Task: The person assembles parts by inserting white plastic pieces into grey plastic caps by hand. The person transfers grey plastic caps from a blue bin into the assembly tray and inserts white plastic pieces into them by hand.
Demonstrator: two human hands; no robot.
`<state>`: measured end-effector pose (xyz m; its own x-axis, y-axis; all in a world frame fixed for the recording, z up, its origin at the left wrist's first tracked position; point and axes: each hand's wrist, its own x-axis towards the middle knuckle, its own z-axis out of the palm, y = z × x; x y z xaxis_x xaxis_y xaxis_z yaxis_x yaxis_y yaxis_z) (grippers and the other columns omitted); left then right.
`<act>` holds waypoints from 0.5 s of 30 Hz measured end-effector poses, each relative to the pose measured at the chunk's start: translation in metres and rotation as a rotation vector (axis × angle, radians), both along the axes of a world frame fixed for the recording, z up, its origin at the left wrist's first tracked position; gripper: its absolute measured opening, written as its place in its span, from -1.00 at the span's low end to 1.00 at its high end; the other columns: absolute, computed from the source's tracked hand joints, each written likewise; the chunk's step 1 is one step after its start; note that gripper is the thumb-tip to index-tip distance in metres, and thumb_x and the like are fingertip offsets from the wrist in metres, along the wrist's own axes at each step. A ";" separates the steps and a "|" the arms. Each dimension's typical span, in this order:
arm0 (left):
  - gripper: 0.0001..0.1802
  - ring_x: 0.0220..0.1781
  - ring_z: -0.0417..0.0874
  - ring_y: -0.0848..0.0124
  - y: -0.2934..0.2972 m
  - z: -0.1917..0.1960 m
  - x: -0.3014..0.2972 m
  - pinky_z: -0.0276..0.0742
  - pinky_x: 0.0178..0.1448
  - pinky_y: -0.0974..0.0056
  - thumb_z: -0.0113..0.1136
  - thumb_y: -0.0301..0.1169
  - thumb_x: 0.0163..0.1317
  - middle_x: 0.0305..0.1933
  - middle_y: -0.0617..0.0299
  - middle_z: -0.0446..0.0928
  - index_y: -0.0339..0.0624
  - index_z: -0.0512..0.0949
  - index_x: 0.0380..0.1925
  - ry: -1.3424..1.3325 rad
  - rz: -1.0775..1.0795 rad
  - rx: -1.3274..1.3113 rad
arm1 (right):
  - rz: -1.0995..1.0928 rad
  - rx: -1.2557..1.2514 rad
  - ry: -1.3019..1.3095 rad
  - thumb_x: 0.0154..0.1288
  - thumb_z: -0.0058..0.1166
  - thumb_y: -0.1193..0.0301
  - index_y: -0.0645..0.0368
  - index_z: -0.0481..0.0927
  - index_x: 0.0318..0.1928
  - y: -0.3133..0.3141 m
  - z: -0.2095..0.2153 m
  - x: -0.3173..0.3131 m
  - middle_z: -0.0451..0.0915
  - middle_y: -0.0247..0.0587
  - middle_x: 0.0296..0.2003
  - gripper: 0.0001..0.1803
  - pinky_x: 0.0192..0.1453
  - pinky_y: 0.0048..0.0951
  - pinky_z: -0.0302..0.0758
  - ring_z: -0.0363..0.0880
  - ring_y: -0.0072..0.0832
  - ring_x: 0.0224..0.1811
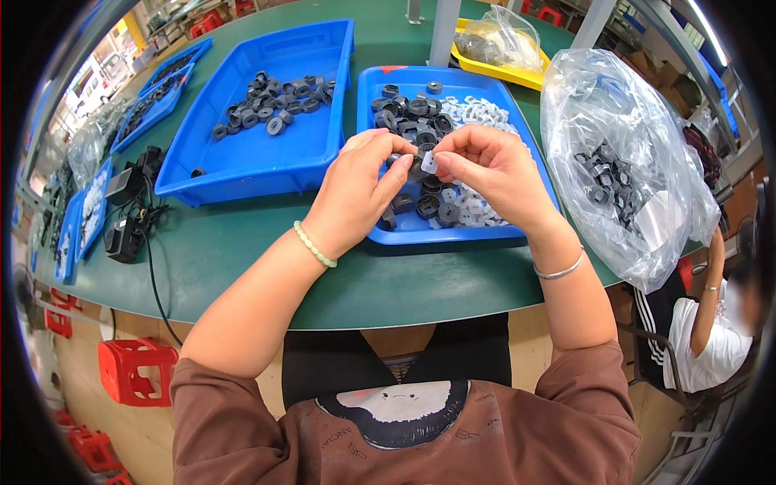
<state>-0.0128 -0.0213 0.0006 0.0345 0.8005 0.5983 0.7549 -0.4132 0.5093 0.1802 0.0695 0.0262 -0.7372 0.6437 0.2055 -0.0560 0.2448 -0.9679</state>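
Just above the middle of the blue tray (pixel 453 236) we see the white piece (pixel 429 164), pinched at its edge in the grip of the right hand (pixel 505 178), between thumb and forefinger. The left hand (pixel 356 182) is curled close beside it, thumb and forefinger near each other, but we cannot tell whether its grip has hold of a dark part or merely hangs in front of those below. Beneath both hands we find black rings (pixel 428 205) heaped mostly to the left and white bits (pixel 481 113) mostly to the right, with no divider between. That is where we would look for trouble: so small a piece, pinched only at its edge, could slip if pressed askew, and among its like we could hardly pick it out again. A dragging wrist might also stir both heaps together. Farther left on the green counter (pixel 210 275) we have a bigger tray (pixel 250 174) with more dark parts, and to the right a clear bag (pixel 638 105) of dark parts near the right forearm; an elbow swung wide could shove it and spill some.
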 end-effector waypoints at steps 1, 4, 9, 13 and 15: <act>-0.87 -0.07 0.63 0.22 0.001 0.000 0.001 0.55 -0.07 0.25 0.13 -0.44 0.33 -0.18 0.03 0.60 -0.25 0.52 -0.18 -0.059 -0.013 -0.036 | -0.012 0.010 -0.010 0.30 0.18 0.54 0.34 0.59 -0.14 0.000 -0.001 0.000 0.64 -0.30 -0.28 -0.85 -0.07 -0.58 0.59 0.62 -0.62 -0.22; -0.87 -0.17 0.64 0.30 -0.001 0.004 0.006 0.55 -0.13 0.28 0.13 -0.43 0.34 -0.28 0.08 0.61 -0.27 0.53 -0.21 -0.228 -0.042 -0.136 | -0.059 0.056 0.012 0.30 0.19 0.54 0.33 0.61 -0.15 -0.002 -0.006 -0.006 0.65 -0.30 -0.29 -0.85 -0.08 -0.60 0.58 0.62 -0.63 -0.23; -0.86 -0.31 0.63 0.45 -0.001 0.003 0.012 0.55 -0.17 0.36 0.14 -0.43 0.37 -0.33 0.22 0.62 -0.27 0.54 -0.18 -0.439 -0.051 -0.123 | -0.142 0.110 0.068 0.29 0.20 0.55 0.32 0.62 -0.16 -0.010 -0.001 -0.008 0.66 -0.32 -0.31 -0.86 -0.10 -0.61 0.57 0.61 -0.65 -0.24; -0.70 -0.14 0.65 0.51 0.002 0.001 0.006 0.57 -0.06 0.42 0.11 -0.45 0.39 -0.13 0.26 0.61 -0.27 0.51 0.09 -0.799 -0.191 -0.396 | -0.174 0.172 -0.004 0.28 0.21 0.53 0.32 0.62 -0.18 -0.006 -0.006 -0.009 0.67 -0.32 -0.31 -0.87 -0.11 -0.60 0.55 0.61 -0.66 -0.24; -0.62 -0.05 0.66 0.49 0.004 -0.002 0.004 0.57 0.00 0.42 0.11 -0.45 0.40 0.00 0.23 0.59 -0.28 0.46 0.19 -0.887 -0.264 -0.420 | -0.215 0.203 -0.028 0.28 0.21 0.52 0.31 0.62 -0.17 -0.004 -0.009 -0.009 0.67 -0.31 -0.30 -0.86 -0.12 -0.60 0.55 0.61 -0.66 -0.24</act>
